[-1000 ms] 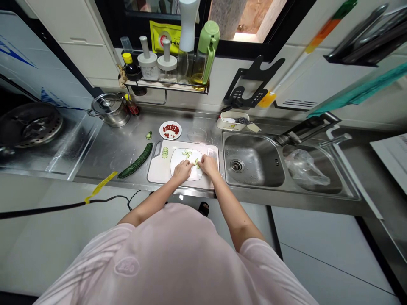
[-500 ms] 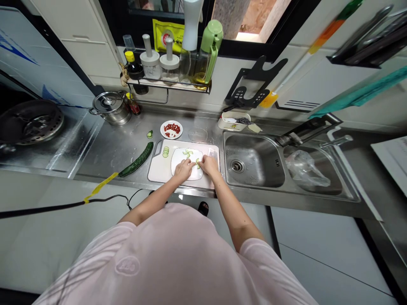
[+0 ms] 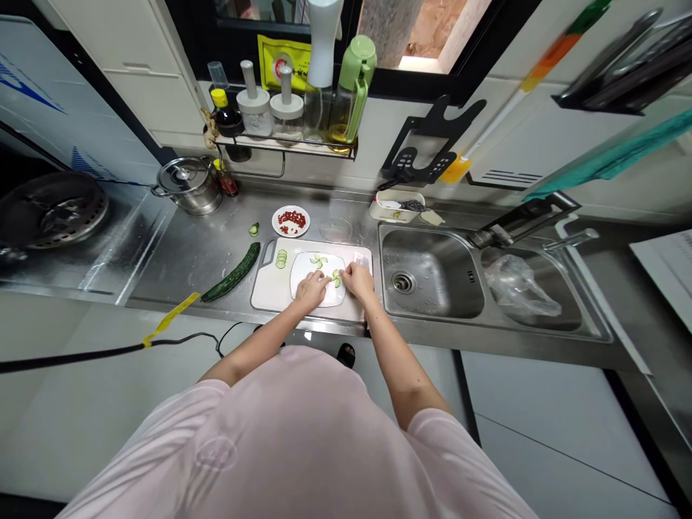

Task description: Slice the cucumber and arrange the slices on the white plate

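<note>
A white plate [image 3: 300,269] lies on a pale cutting board [image 3: 266,294]. Pale green cucumber slices form one pinwheel-like cluster [image 3: 318,261] at the plate's far side and a second cluster [image 3: 336,278] at its right. My left hand [image 3: 312,290] rests over the plate, its index finger stretched toward the second cluster. From the right, my right hand [image 3: 357,280] has curled, pinched fingers at that cluster's edge; whether a slice is between them is hidden. A short row of cucumber slices [image 3: 282,259] sits on the board's left part.
Left of the board lie a long cucumber [image 3: 232,274] and a cut cucumber end [image 3: 254,229]. Behind it stands a small plate of red pieces [image 3: 285,229]. A steel sink [image 3: 432,274] is at the right, a lidded pot [image 3: 189,186] at the far left.
My right hand has drawn back slightly to the right, so more of the second slice cluster shows. My left hand has barely moved.
</note>
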Demonstrator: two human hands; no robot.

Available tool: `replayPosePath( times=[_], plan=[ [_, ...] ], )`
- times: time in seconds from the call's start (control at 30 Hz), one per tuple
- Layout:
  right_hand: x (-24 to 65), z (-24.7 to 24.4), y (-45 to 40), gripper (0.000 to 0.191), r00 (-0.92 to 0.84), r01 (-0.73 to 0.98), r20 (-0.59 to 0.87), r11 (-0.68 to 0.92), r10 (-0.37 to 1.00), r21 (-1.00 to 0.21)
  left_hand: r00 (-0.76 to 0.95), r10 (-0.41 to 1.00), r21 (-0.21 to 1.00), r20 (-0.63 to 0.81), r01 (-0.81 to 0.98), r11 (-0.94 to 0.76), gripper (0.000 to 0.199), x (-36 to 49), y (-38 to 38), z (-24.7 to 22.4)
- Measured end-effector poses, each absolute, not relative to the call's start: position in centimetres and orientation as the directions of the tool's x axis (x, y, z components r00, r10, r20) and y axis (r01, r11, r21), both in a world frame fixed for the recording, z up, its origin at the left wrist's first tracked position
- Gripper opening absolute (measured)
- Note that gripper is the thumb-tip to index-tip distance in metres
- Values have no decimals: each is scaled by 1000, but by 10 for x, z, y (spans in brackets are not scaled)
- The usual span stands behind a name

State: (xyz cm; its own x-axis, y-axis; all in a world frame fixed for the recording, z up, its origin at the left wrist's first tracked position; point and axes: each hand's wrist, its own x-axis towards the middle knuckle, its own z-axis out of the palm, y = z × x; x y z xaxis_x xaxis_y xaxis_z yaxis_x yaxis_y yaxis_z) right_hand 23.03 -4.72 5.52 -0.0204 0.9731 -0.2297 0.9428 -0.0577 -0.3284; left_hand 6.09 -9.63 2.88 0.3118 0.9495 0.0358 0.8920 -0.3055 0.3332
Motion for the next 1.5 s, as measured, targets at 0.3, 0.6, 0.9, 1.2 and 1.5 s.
replayPosePath(
  times=[0.3,0.6,0.9,1.2,1.5],
  plan=[
    [230,58,-57,29,-18,903,-106,-29,994,-429,273,958,404,86,870,-284,36,59,-106,34],
    [221,56,-76,28,-74,840,-35,43,997,-540,169,970,458,173,858,-231,33,39,-110,39],
    [223,55,-88,29,-50,818,-5,38,999,-574,-265,954,413,140,891,187,29,-16,-102,34],
    [221,57,-95,29,-24,795,-18,8,1000,-607,-427,904,373,33,844,385,34,-32,-89,43],
    [222,56,-97,27,-42,741,39,57,998,-669,-451,892,339,28,844,416,33,-29,-80,36]
  ],
)
